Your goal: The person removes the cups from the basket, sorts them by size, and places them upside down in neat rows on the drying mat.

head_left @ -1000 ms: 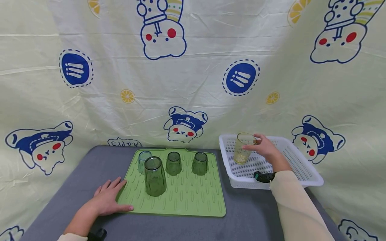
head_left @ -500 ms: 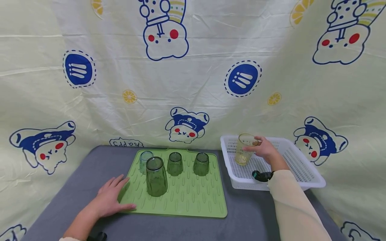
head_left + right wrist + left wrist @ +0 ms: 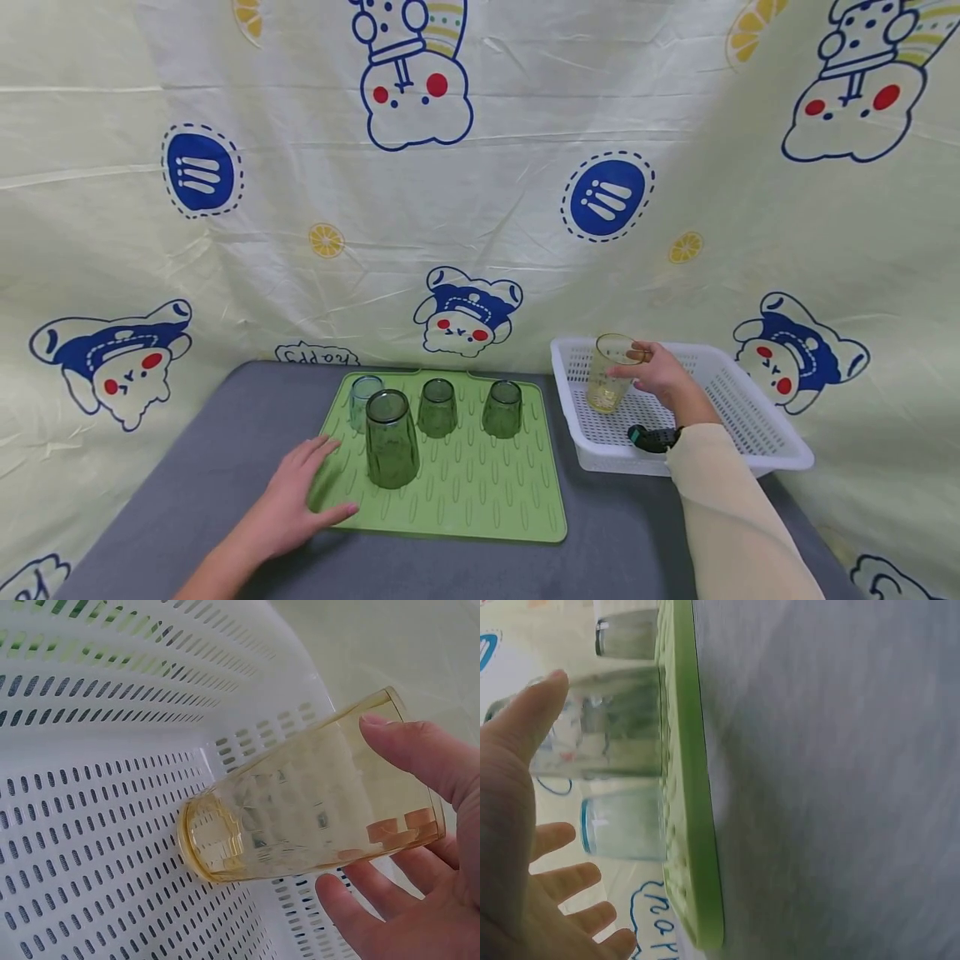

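Observation:
My right hand (image 3: 663, 375) grips a tall yellow-tinted glass (image 3: 292, 795) near its rim, thumb on one side and fingers on the other. The glass is upright inside the white perforated basket (image 3: 682, 462), its base at the basket floor. My left hand (image 3: 296, 496) is spread at the left edge of the green drying mat (image 3: 480, 512), holding nothing. Nearest to it stands a tall green glass (image 3: 392, 442). Behind that is a small bluish glass (image 3: 357, 404), partly hidden. Two short green glasses, one in the middle (image 3: 437, 408) and one at right (image 3: 502, 410), stand further back on the mat.
A grey cloth-covered table (image 3: 600, 542) lies under the mat and basket. The basket stands just right of the mat, its walls rising around the yellow glass. Behind the table hangs a printed curtain (image 3: 487, 208).
My left hand has shifted right and slightly up over the mat's left edge, towards the tall green glass. The right hand and yellow glass stay almost in place; the whole view drifts slightly.

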### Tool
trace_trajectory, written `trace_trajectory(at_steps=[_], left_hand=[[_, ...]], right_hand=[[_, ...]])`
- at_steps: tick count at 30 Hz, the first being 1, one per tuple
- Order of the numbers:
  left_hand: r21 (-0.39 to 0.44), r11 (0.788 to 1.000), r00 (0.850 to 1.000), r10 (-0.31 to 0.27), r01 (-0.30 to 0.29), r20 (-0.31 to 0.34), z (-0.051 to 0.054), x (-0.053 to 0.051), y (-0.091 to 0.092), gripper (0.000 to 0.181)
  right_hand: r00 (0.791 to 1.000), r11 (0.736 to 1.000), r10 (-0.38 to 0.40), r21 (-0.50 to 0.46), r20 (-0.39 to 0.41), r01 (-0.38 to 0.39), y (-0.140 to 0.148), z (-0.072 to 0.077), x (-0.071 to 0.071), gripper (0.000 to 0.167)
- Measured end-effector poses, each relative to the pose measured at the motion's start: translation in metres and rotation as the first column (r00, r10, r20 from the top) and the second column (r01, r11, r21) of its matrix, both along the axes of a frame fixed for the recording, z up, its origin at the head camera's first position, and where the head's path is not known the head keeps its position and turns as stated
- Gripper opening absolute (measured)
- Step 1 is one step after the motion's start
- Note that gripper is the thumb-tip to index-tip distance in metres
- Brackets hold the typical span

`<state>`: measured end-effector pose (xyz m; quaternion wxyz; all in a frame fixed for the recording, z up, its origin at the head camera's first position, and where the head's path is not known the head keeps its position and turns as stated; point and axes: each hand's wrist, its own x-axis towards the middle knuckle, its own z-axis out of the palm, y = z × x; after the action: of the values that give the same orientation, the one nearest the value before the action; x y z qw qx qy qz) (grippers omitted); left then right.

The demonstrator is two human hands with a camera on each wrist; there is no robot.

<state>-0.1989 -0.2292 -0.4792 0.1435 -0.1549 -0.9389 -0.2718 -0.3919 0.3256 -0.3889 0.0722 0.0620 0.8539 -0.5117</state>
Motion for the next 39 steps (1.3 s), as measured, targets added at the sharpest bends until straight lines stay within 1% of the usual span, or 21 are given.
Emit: trace_trajectory(at_steps=[4,7,10,16,20,25,27,29,32,37,39], left_hand=[[0.026,0.999,0.999,-0.034,0.035,-0.034,0.000,0.006,0.008,0.092],[0.026,0.998,0.997,-0.054,0.055,-0.049,0.000,0.011,0.013,0.091],[0.007,0.998,0.996,-0.068,0.069,-0.059,0.000,0.015,0.017,0.088],[-0.040,0.997,0.995,-0.074,0.072,-0.065,0.000,0.024,0.027,0.085],[-0.048,0.996,0.996,-0.078,0.075,-0.044,0.004,0.031,0.034,0.084],[-0.023,0.996,0.996,-0.091,0.091,0.018,0.010,0.037,0.044,0.082],[-0.004,0.995,0.995,-0.098,0.098,0.032,0.012,0.039,0.048,0.079],[0.014,0.995,0.994,-0.103,0.102,0.042,0.013,0.041,0.053,0.075],[0.042,0.993,0.993,-0.113,0.111,0.040,0.015,0.041,0.059,0.070],[0.077,0.988,0.991,-0.132,0.131,0.004,0.019,0.037,0.070,0.063],[0.106,0.983,0.989,-0.150,0.151,-0.015,0.020,0.034,0.074,0.062]], right_hand=[[1.000,1.000,0.002,0.007,-0.011,-0.002,0.000,0.000,0.002,0.109],[1.000,1.000,0.019,0.008,-0.019,-0.019,-0.001,0.003,0.005,0.107],[0.999,1.000,0.031,0.003,-0.035,-0.031,-0.001,0.005,0.008,0.106],[0.996,0.999,0.046,-0.013,-0.083,-0.048,-0.003,0.011,0.014,0.107],[0.991,0.999,0.052,-0.008,-0.126,-0.054,-0.006,0.016,0.020,0.107],[0.982,0.999,0.043,0.015,-0.182,-0.040,-0.009,0.021,0.032,0.104],[0.978,0.999,0.042,0.017,-0.205,-0.039,-0.011,0.023,0.037,0.102],[0.972,0.999,0.048,0.015,-0.232,-0.046,-0.014,0.024,0.043,0.100],[0.959,0.998,0.069,0.027,-0.274,-0.063,-0.017,0.025,0.051,0.098],[0.935,0.996,0.083,0.050,-0.345,-0.070,-0.023,0.026,0.065,0.092],[0.924,0.996,0.083,0.044,-0.374,-0.071,-0.025,0.026,0.069,0.090]])
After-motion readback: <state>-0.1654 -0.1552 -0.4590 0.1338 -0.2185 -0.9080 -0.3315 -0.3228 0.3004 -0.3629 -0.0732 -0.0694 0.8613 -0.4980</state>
